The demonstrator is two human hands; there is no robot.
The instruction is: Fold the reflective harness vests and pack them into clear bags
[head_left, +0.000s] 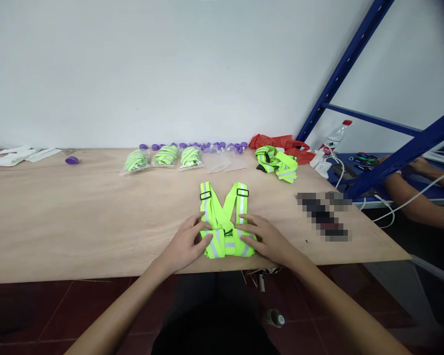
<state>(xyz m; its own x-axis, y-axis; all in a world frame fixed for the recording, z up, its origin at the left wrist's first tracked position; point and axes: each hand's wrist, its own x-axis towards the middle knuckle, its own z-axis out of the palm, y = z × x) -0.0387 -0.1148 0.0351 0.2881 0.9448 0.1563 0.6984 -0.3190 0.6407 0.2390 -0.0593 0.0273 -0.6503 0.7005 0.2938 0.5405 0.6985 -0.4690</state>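
Observation:
A neon yellow reflective vest [229,245] with silver stripes lies flat near the table's front edge, its lower part folded into a block. Two straps with black buckles spread upward from it in a V. My left hand [188,241] rests on its left side, fingers spread over the fabric. On the opposite side my right hand [268,238] lies with fingers apart, touching the strap and the folded part. Neither hand grips the cloth. Behind the vest, a loose reflective vest [277,162] lies crumpled by a red plastic bag [281,143].
Bagged vests [166,156] and clear empty bags [219,161] line the table's back, before several purple round items [209,147]. White papers [17,156] lie far left. At right stand a bottle [335,138] and blue metal frame [340,69]; another person's arms [414,192] show beyond.

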